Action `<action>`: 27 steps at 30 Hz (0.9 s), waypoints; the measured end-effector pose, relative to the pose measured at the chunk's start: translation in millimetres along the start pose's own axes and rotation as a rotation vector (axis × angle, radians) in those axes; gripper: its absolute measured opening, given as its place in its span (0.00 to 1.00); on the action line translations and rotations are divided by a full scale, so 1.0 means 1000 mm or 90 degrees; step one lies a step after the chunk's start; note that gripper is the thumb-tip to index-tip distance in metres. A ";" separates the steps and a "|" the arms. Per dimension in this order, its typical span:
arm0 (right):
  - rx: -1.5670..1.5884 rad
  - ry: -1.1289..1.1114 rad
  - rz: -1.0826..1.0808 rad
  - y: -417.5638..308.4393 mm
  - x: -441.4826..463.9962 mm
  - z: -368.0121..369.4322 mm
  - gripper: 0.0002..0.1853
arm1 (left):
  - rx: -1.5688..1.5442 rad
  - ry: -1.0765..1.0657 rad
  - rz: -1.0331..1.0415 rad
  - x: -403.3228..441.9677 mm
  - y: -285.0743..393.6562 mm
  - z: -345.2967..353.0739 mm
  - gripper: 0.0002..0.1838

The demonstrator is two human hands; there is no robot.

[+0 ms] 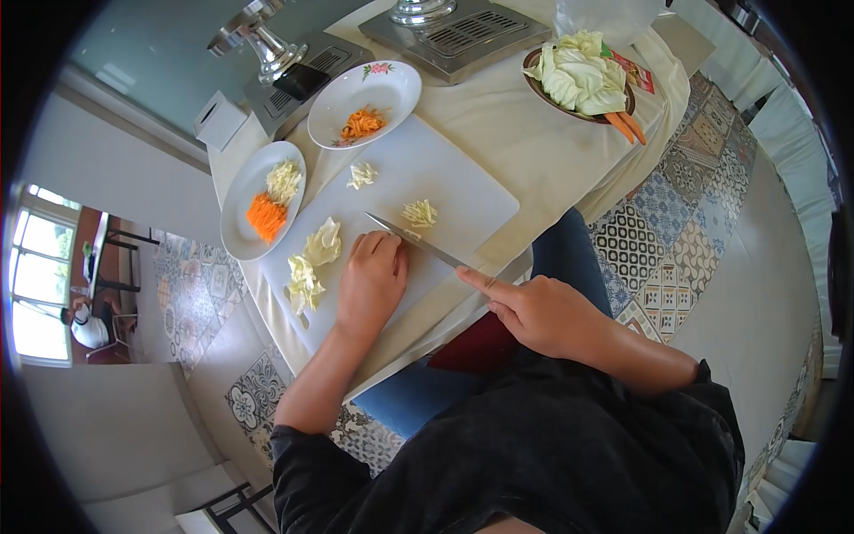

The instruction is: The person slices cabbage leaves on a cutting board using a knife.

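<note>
My right hand (538, 311) is closed around the handle of a kitchen knife (418, 240), index finger stretched along its spine. The blade lies low over a white cutting board (471, 187), pointing away to the left. Close beside it, my left hand (372, 274) presses down with curled fingers; whatever is under them is hidden. A small pale sliver shows at the blade near those fingertips. Just beyond the knife is a little pile of shredded cabbage (420, 213), with another pile of cut cabbage (361, 174) farther off. Loose cabbage leaves (313, 258) lie left of my left hand.
An oval plate (233, 233) bears shredded carrot (266, 217) and shredded cabbage (284, 182). Behind the board, a flowered plate (400, 89) holds carrot strips (363, 123). A brown bowl (536, 82) carries cabbage (583, 76) and carrots (626, 127). Metal stands (458, 37) line the back.
</note>
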State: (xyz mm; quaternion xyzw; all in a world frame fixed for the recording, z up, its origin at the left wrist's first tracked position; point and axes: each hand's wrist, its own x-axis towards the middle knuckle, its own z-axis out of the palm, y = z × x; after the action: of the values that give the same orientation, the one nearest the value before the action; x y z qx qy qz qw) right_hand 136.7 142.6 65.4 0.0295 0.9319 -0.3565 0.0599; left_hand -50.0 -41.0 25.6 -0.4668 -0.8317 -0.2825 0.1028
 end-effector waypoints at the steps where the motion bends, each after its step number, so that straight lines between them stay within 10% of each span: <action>1: -0.003 0.007 -0.007 0.001 0.000 -0.001 0.30 | -0.001 -0.004 -0.005 0.000 0.001 -0.001 0.08; 27: 0.093 0.029 -0.027 0.008 0.007 0.007 0.31 | -0.012 -0.007 0.018 0.004 0.001 0.002 0.06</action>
State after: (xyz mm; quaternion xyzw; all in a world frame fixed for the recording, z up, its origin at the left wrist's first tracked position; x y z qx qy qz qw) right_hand 131.1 144.4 54.1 0.0224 0.9050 -0.4239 0.0287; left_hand -51.7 -37.0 26.2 -0.4808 -0.8229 -0.2863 0.0981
